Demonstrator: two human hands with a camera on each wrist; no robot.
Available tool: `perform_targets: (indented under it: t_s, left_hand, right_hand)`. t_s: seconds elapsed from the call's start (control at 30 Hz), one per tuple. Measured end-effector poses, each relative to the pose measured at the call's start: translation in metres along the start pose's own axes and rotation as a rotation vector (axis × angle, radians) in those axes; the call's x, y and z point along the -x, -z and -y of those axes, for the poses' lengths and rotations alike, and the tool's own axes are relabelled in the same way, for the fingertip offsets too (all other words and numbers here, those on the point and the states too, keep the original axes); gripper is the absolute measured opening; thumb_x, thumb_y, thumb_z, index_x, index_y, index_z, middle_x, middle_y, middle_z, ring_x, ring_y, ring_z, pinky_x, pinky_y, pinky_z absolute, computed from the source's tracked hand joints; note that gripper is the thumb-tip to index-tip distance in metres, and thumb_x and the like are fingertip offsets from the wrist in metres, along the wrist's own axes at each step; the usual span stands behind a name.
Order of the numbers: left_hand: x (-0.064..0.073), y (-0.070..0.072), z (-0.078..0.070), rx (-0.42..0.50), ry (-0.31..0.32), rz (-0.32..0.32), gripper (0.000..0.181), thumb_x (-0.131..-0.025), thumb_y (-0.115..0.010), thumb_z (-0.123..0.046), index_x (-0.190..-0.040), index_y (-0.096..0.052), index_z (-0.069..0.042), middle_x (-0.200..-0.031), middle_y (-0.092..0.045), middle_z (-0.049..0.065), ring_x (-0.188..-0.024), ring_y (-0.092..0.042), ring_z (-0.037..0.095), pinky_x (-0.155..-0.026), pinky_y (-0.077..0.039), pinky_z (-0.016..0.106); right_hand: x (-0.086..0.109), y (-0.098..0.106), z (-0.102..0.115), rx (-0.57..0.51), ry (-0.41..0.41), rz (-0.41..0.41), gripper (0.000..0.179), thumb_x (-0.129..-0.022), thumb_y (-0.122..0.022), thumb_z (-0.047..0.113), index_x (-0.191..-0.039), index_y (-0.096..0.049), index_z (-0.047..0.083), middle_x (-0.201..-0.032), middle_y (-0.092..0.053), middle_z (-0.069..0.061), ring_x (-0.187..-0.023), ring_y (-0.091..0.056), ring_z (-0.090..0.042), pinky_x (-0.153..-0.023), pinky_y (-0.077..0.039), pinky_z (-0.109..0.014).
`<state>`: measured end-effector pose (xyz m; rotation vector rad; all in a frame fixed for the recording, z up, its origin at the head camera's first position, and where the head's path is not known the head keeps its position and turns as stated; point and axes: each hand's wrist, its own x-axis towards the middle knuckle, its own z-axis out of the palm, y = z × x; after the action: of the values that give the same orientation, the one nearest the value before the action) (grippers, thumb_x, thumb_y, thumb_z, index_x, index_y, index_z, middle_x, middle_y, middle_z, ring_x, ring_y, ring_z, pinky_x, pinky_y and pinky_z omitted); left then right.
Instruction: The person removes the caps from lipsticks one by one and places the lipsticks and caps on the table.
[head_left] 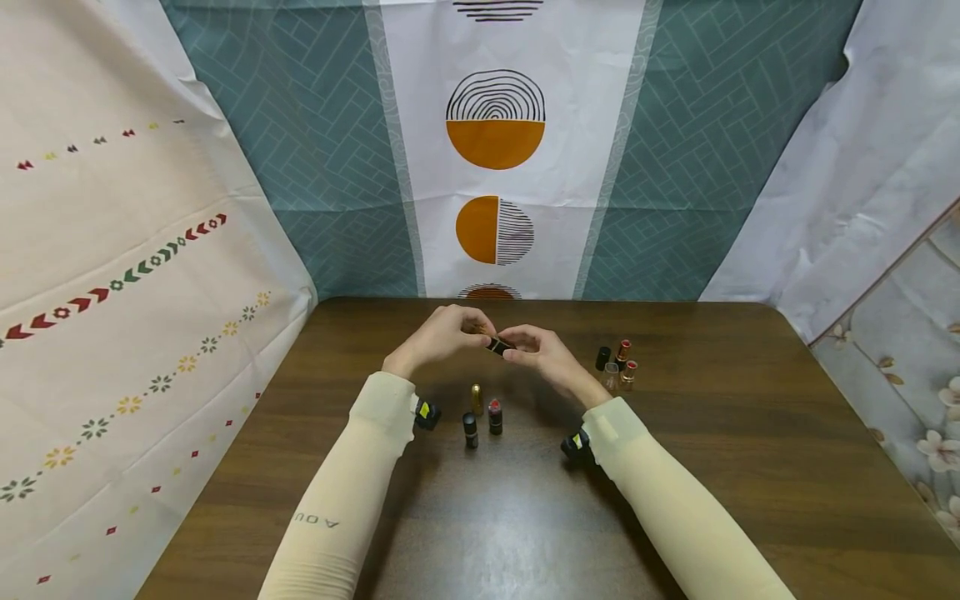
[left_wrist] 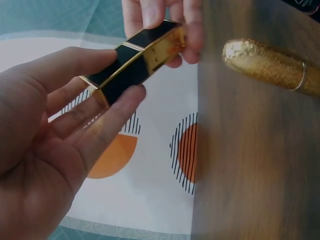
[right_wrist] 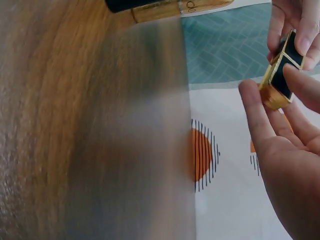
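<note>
A black lipstick tube with gold edges (head_left: pixel 498 345) is held in the air over the far part of the table. My left hand (head_left: pixel 450 335) pinches one end between thumb and fingers. The other end is between the thumb and fingers of my right hand (head_left: pixel 545 357). In the left wrist view the lipstick tube (left_wrist: pixel 131 61) slants between both hands, a gold band across its middle. Below the hands stand a glittery gold tube (head_left: pixel 477 398), a black tube (head_left: pixel 470 429) and an uncapped red lipstick (head_left: pixel 495 418).
Right of my right hand, a black cap (head_left: pixel 603 358), a clear cap (head_left: pixel 611 377) and two uncapped lipsticks (head_left: pixel 629 374) stand grouped on the brown wooden table (head_left: pixel 712 467). A patterned curtain (head_left: pixel 585 167) hangs behind the table's far edge.
</note>
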<state>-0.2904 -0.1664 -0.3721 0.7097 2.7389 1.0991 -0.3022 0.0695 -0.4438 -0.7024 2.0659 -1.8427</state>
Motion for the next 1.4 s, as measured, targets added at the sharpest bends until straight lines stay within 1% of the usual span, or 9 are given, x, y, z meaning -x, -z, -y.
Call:
perform_targets:
  t_s: [0.07,0.2,0.33,0.43,0.5,0.67,0.93,1.13,1.4]
  left_hand:
    - [-0.001,-0.002,0.001,0.024,-0.009,-0.024,0.011,-0.100,-0.073,-0.020,-0.110,-0.077,-0.016,-0.110,-0.074,-0.002,-0.101,-0.067,0.017,-0.090,-0.054,0.040]
    - [-0.004,-0.006,0.001,0.059,-0.018,-0.073,0.013,-0.100,-0.073,-0.023,-0.111,-0.077,-0.018,-0.112,-0.073,-0.003,-0.105,-0.067,0.017,-0.094,-0.054,0.041]
    - [-0.007,-0.007,0.001,0.108,-0.013,-0.107,0.014,-0.101,-0.073,-0.026,-0.112,-0.077,-0.018,-0.116,-0.072,-0.002,-0.113,-0.065,0.019,-0.099,-0.052,0.043]
    - [-0.008,-0.007,0.000,0.149,-0.008,-0.122,0.015,-0.100,-0.074,-0.025,-0.111,-0.078,-0.017,-0.118,-0.072,-0.001,-0.115,-0.066,0.021,-0.101,-0.052,0.045]
    - [-0.010,-0.006,-0.001,0.165,-0.011,-0.128,0.015,-0.099,-0.074,-0.024,-0.111,-0.078,-0.016,-0.117,-0.072,0.000,-0.114,-0.067,0.021,-0.101,-0.052,0.046]
    - [-0.015,-0.007,-0.001,0.191,-0.047,-0.131,0.017,-0.098,-0.076,-0.023,-0.112,-0.078,-0.013,-0.118,-0.073,0.003,-0.111,-0.069,0.022,-0.099,-0.053,0.045]
    - [-0.022,-0.012,-0.003,0.274,-0.054,-0.147,0.019,-0.099,-0.075,-0.021,-0.115,-0.078,-0.012,-0.124,-0.071,0.003,-0.110,-0.069,0.022,-0.098,-0.054,0.043]
    - [-0.032,-0.013,-0.010,0.298,-0.054,-0.150,0.020,-0.099,-0.074,-0.020,-0.116,-0.078,-0.012,-0.125,-0.071,0.004,-0.111,-0.069,0.021,-0.099,-0.054,0.041]
    - [-0.042,-0.012,-0.021,0.333,-0.063,-0.153,0.022,-0.099,-0.074,-0.019,-0.118,-0.078,-0.010,-0.122,-0.073,0.005,-0.112,-0.069,0.022,-0.100,-0.053,0.041]
  right_hand:
    - [0.000,0.000,0.001,-0.080,0.001,-0.039,0.040,-0.102,-0.066,0.005,-0.139,-0.057,-0.006,-0.135,-0.062,-0.020,-0.119,-0.063,-0.033,-0.109,-0.042,-0.062]
    - [0.000,0.000,0.004,-0.151,0.023,-0.130,0.038,-0.101,-0.067,0.003,-0.137,-0.059,-0.007,-0.126,-0.066,-0.013,-0.111,-0.065,-0.021,-0.111,-0.040,-0.063]
    - [-0.001,0.001,0.008,-0.166,0.049,-0.208,0.037,-0.099,-0.069,0.002,-0.134,-0.061,-0.007,-0.117,-0.068,-0.006,-0.104,-0.066,-0.015,-0.103,-0.052,-0.045]
    - [-0.001,0.001,0.010,-0.169,0.063,-0.250,0.035,-0.098,-0.072,0.002,-0.131,-0.063,-0.007,-0.111,-0.070,-0.001,-0.101,-0.065,-0.013,-0.092,-0.055,-0.030]
    - [-0.001,0.002,0.012,-0.179,0.073,-0.272,0.034,-0.097,-0.073,0.001,-0.129,-0.064,-0.008,-0.108,-0.070,0.001,-0.099,-0.065,-0.013,-0.090,-0.055,-0.028]
    - [0.000,0.005,0.016,-0.173,0.089,-0.329,0.033,-0.096,-0.074,0.002,-0.127,-0.066,-0.009,-0.104,-0.068,0.002,-0.094,-0.063,-0.013,-0.091,-0.055,-0.036]
    - [-0.001,0.011,0.021,-0.212,0.097,-0.393,0.034,-0.094,-0.076,0.001,-0.125,-0.068,-0.010,-0.104,-0.067,0.001,-0.093,-0.059,-0.014,-0.082,-0.054,-0.026]
    - [0.001,0.018,0.026,-0.196,0.099,-0.436,0.033,-0.094,-0.076,0.001,-0.125,-0.069,-0.009,-0.104,-0.070,0.003,-0.092,-0.064,-0.013,-0.087,-0.054,-0.032]
    - [0.004,0.029,0.033,-0.187,0.104,-0.442,0.035,-0.095,-0.076,0.005,-0.126,-0.068,-0.009,-0.102,-0.071,0.004,-0.095,-0.065,-0.014,-0.091,-0.051,-0.033]
